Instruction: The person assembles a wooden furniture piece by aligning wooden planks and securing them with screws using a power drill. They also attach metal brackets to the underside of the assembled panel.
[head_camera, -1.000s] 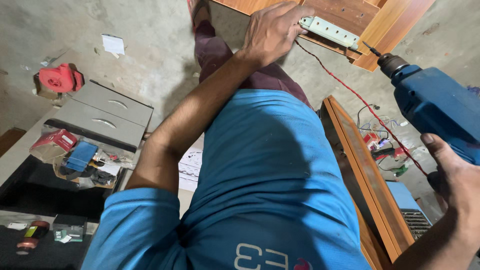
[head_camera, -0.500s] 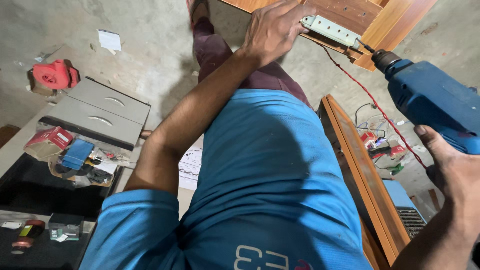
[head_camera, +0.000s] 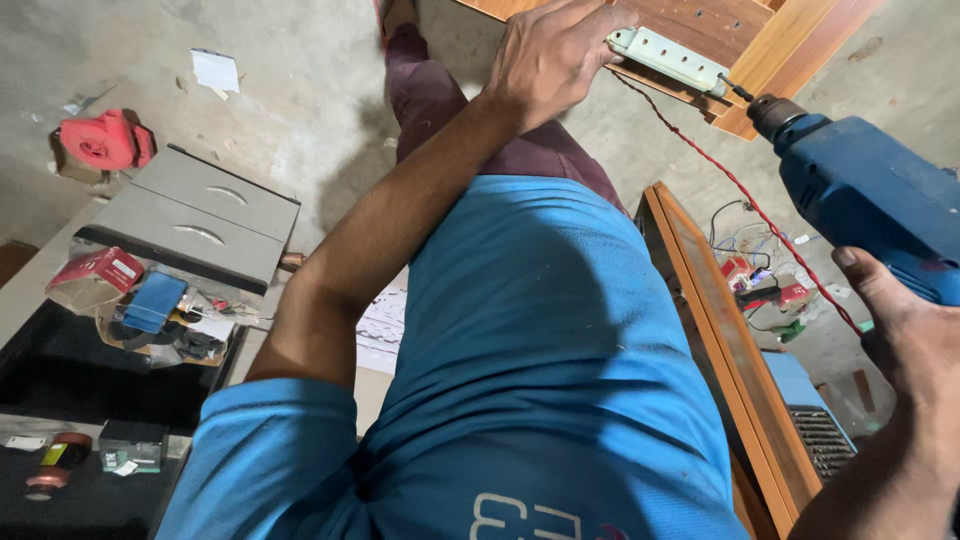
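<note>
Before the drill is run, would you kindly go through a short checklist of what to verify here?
1. Left hand holds the pale strip against the wooden panel: ok, its grip covers the strip's left end.
2. Right hand has the blue drill firmly: ok, fingers wrap the handle.
3. Bit tip meets the strip's right end: ok, it touches there.
4. Left fingers clear of the bit: ok, they sit at the opposite end.
5. Red cord clear of the bit: cannot tell, it runs close beneath the strip.
6. Bit square to the panel: cannot tell from this angle.
</note>
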